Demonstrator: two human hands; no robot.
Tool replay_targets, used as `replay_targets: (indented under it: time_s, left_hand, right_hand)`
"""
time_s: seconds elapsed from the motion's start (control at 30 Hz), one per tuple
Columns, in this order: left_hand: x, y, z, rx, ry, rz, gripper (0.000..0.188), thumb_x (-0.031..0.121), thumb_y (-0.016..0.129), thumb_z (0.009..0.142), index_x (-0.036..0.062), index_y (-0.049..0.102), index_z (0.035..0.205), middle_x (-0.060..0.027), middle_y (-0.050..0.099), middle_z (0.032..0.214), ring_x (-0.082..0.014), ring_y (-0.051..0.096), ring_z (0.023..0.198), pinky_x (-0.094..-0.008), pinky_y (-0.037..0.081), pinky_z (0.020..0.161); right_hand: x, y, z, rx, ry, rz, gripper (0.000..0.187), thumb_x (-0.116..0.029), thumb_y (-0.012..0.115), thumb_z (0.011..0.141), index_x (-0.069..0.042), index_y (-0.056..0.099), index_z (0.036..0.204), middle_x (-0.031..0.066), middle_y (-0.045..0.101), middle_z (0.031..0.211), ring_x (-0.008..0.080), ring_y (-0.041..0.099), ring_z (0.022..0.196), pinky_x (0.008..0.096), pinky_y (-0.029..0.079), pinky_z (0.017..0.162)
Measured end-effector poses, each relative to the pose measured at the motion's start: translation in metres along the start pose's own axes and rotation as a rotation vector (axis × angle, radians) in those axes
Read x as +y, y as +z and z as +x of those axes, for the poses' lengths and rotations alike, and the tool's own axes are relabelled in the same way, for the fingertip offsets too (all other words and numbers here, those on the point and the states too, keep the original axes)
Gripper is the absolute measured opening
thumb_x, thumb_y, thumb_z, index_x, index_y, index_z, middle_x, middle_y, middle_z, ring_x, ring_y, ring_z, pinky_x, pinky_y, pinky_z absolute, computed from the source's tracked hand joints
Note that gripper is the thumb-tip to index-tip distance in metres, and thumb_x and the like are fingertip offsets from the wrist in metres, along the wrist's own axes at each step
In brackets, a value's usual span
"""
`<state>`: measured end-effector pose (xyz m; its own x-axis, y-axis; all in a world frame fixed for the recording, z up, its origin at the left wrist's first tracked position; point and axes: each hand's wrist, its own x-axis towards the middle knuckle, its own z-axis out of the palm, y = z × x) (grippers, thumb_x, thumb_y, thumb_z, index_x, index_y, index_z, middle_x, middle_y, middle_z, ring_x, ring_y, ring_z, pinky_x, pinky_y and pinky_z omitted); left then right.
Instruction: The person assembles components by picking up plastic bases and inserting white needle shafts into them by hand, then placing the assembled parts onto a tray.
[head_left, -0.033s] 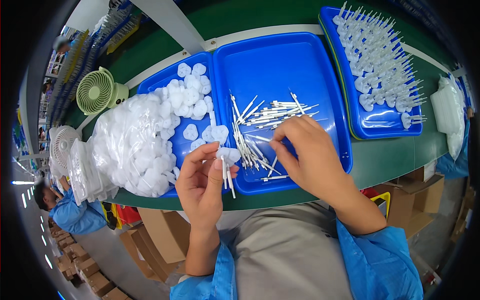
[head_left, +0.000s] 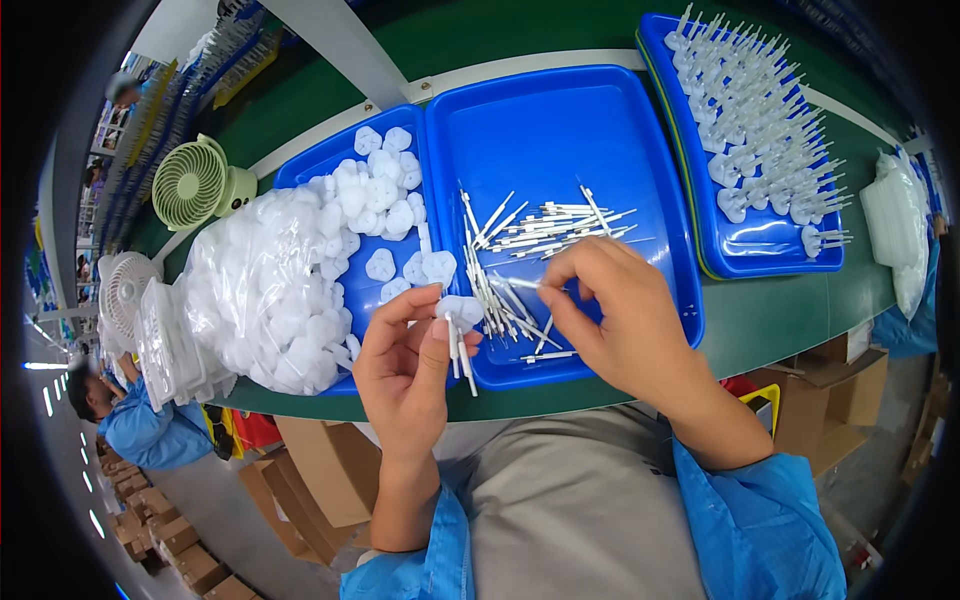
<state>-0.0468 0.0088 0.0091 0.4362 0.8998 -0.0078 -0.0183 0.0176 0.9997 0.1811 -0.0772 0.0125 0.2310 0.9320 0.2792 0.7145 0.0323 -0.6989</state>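
My left hand (head_left: 405,350) is closed in a pinch on a white lobed plastic disc (head_left: 458,311); thin white rods (head_left: 463,355) hang down from it past my thumb. My right hand (head_left: 610,305) is over the middle blue tray (head_left: 530,110), thumb and forefinger closed on the end of a white rod (head_left: 522,284) that points left. Below and beyond it in that tray lies a loose pile of white rods (head_left: 550,228) with thin metallic-looking tips. To the left, many more white discs (head_left: 375,190) are heaped in another blue tray (head_left: 310,155), partly inside a clear plastic bag (head_left: 255,270).
At the right, a blue tray (head_left: 765,262) holds rows of discs with upright rods (head_left: 750,120). A green fan (head_left: 190,185) and a white fan (head_left: 125,285) stand at left. A white plastic package (head_left: 895,230) lies far right. Cardboard boxes (head_left: 325,470) stand below the green table edge.
The disc and rods in my left hand have tilted slightly, their lower ends shifting right. My right hand has dropped a little, its rod moving with it.
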Motion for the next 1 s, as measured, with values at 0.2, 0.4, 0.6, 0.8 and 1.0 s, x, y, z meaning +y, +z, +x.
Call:
replay_targets:
  time_s: [0.2,0.4,0.6,0.8,1.0]
  left_hand:
    - [0.002,0.013,0.0,-0.076,-0.045,-0.094,0.035,-0.002,0.065,0.113,-0.0078,0.061,0.148,-0.0169,0.076,0.127,-0.0223,0.082,0.104,-0.0335,0.066,0.091]
    - [0.002,0.015,-0.003,-0.125,-0.028,-0.117,0.036,-0.005,0.063,0.113,-0.0091,0.06,0.149,-0.0189,0.078,0.127,-0.0226,0.082,0.109,-0.033,0.065,0.096]
    - [0.0,0.014,-0.003,-0.13,-0.001,-0.127,0.036,-0.006,0.063,0.112,-0.01,0.06,0.148,-0.0205,0.079,0.126,-0.0216,0.081,0.111,-0.0329,0.063,0.099]
    - [0.002,0.014,-0.003,-0.131,-0.002,-0.113,0.034,-0.008,0.064,0.111,-0.0094,0.063,0.145,-0.0185,0.079,0.127,-0.0227,0.08,0.115,-0.0328,0.062,0.101]
    - [-0.002,0.011,-0.004,-0.133,0.034,-0.076,0.031,-0.012,0.068,0.107,-0.0084,0.069,0.137,-0.0146,0.069,0.134,-0.0241,0.077,0.122,-0.0337,0.06,0.105]
  right_hand:
    - [-0.023,-0.004,-0.007,0.068,0.169,0.744,0.02,0.006,0.076,0.102,0.0,0.074,0.121,0.0092,0.073,0.104,0.0138,0.073,0.085,0.0293,0.057,0.071]
    - [-0.011,0.003,-0.014,0.045,0.0,0.626,0.019,0.002,0.081,0.098,-0.001,0.075,0.116,0.0109,0.077,0.102,0.0188,0.075,0.08,0.0323,0.059,0.069]
    - [-0.008,0.01,-0.02,0.046,-0.042,0.331,0.017,-0.005,0.085,0.096,-0.005,0.077,0.111,0.0131,0.079,0.095,0.0293,0.078,0.078,0.0385,0.058,0.063]
    - [-0.011,0.008,-0.023,-0.011,0.01,0.373,0.013,-0.009,0.083,0.098,-0.005,0.078,0.109,0.0121,0.078,0.085,0.0291,0.075,0.068,0.04,0.054,0.058]
    - [-0.015,0.002,-0.023,-0.078,0.123,0.414,0.009,-0.008,0.081,0.099,-0.004,0.077,0.107,0.013,0.076,0.08,0.0284,0.072,0.061,0.0391,0.051,0.055]
